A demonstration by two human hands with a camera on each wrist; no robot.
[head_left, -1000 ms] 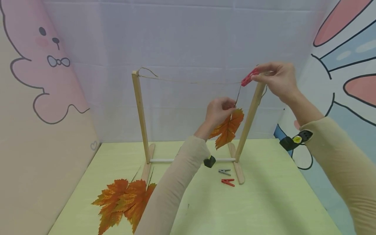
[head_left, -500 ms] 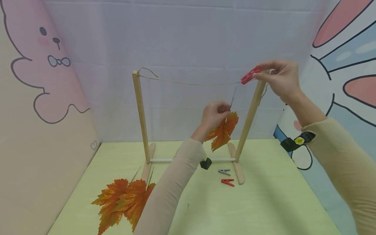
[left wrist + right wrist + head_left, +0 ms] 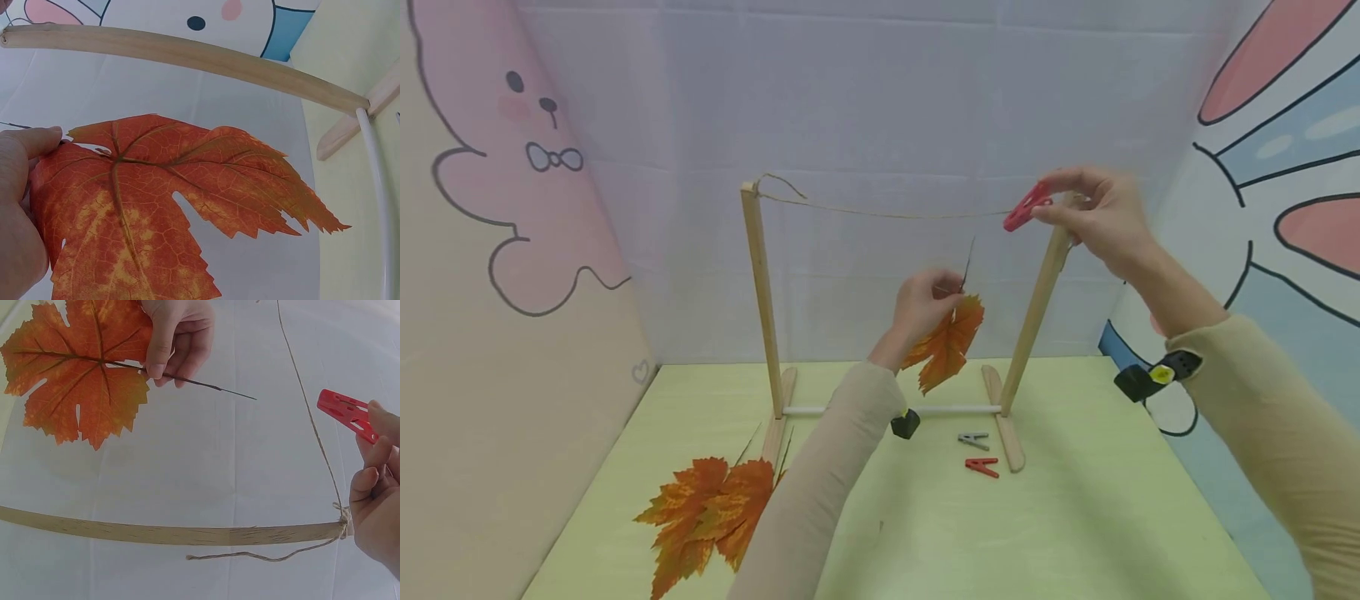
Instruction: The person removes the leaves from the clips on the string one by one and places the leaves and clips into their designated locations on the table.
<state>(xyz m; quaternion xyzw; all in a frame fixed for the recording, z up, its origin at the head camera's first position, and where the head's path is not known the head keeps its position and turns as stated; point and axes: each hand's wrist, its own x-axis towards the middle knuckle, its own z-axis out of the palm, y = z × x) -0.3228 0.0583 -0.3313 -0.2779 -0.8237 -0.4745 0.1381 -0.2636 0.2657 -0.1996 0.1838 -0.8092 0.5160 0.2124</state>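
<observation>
My left hand (image 3: 927, 302) pinches an orange artificial maple leaf (image 3: 951, 343) by its stem, below the string. In the right wrist view the leaf's dark stem (image 3: 194, 381) points toward the string (image 3: 306, 403) without touching it. My right hand (image 3: 1101, 215) holds a red clothespin (image 3: 1026, 208) between thumb and fingers, near the top of the right wooden post (image 3: 1037, 321). The right wrist view shows that clothespin (image 3: 344, 411) apart from the string. In the left wrist view the leaf (image 3: 144, 194) hangs beside my left thumb.
The string (image 3: 880, 216) runs between the right post and a left wooden post (image 3: 762, 292), joined below by a white rod (image 3: 958, 409). A grey clothespin (image 3: 973, 440) and another red clothespin (image 3: 982, 467) lie by the right foot. More maple leaves (image 3: 700, 517) lie at the front left.
My left hand has moved left and down with the leaf, taking its stem away from the string and clothespin. My right hand has shifted slightly left and down with the red clothespin.
</observation>
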